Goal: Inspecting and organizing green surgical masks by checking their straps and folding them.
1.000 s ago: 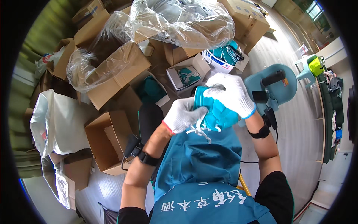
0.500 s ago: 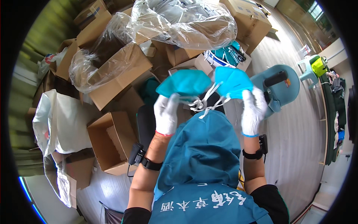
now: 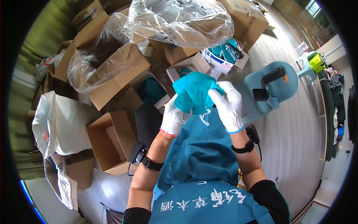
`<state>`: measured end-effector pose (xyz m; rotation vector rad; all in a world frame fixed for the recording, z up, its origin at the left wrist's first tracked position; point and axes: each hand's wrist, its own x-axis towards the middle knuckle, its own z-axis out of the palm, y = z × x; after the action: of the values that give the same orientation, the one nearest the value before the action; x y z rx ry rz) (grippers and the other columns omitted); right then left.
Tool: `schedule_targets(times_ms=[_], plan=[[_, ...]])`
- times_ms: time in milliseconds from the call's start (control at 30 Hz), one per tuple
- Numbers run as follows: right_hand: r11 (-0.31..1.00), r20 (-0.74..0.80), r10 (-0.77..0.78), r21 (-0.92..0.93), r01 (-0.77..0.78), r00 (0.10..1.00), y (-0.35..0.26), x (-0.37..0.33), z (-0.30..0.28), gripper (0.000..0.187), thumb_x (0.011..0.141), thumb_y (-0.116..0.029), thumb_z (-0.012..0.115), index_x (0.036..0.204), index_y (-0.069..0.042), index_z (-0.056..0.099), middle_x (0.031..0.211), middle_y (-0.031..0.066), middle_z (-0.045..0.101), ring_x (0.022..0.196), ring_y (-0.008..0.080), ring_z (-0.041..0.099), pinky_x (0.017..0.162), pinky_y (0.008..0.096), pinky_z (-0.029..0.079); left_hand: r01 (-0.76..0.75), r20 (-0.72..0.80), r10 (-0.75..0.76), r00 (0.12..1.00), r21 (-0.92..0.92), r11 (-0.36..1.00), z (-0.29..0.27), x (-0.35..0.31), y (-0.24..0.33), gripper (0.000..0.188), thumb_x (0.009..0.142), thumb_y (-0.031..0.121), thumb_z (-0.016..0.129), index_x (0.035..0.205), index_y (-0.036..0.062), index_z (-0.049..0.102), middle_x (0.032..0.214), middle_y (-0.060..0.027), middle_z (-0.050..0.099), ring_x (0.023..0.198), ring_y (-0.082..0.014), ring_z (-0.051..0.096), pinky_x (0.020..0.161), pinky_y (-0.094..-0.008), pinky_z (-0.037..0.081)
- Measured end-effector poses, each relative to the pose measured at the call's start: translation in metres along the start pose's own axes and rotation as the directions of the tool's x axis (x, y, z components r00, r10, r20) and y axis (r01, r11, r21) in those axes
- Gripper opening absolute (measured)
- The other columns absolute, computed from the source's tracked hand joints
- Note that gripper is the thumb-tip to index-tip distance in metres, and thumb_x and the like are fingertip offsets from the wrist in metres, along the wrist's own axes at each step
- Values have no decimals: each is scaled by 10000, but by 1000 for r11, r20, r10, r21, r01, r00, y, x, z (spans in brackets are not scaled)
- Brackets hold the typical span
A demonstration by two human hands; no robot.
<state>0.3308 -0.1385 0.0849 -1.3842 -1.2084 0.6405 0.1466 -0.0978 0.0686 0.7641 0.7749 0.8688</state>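
In front of my apron (image 3: 201, 149), a teal face mask (image 3: 194, 91) with white straps is held up between both gloved hands. A second teal layer shows at its right edge, so two masks seem to overlap there. My left hand (image 3: 173, 117), in a white knit glove, pinches the lower left edge, its fingertips partly behind the fabric. On the other side my right hand (image 3: 227, 104), also gloved in white, grips the right edge between thumb and fingers. White straps (image 3: 203, 118) dangle below the mask.
A white box of teal masks (image 3: 225, 52) stands beyond my hands, beside a carton with dark teal fabric (image 3: 151, 89). An open cardboard box (image 3: 110, 142) sits left. Plastic-lined cartons (image 3: 186, 26) fill the back. A blue-grey stool (image 3: 279, 86) holds a phone (image 3: 260, 94).
Both hands have moved inward, bringing the two separate masks together into one overlapping stack. The straps that stretched between them now hang below.
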Motion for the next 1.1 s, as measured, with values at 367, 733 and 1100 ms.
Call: schedule_targets(times_ms=[367, 733, 1100], plan=[[915, -53, 37, 403, -12, 998, -15, 4, 18, 604, 837, -60, 727, 1355, 8, 423, 1202, 103, 591, 1066, 149, 563, 966, 304, 463, -22, -112, 29, 993, 68, 997, -5, 11, -8, 190, 979, 228, 597, 1016, 50, 649, 785, -18, 659, 577, -77, 575, 500, -221, 465], [640, 488, -467, -388, 663, 737, 20, -27, 45, 85, 883, -190, 609, 866, -109, 628, 671, 77, 602, 548, 260, 605, 477, 365, 462, 151, -103, -214, 971, -429, 891, -55, 43, -23, 390, 984, 306, 567, 1293, 71, 530, 1215, -89, 620, 1051, -255, 611, 871, -418, 499], [960, 399, -53, 272, -63, 915, 4, -52, 94, 127, 890, -152, 606, 986, -103, 672, 959, 60, 658, 824, 243, 647, 714, 327, 516, -101, -638, 178, 749, 156, 983, -91, 41, -4, 509, 991, 447, 504, 1121, -26, 643, 1077, -117, 665, 934, -193, 629, 798, -319, 519]])
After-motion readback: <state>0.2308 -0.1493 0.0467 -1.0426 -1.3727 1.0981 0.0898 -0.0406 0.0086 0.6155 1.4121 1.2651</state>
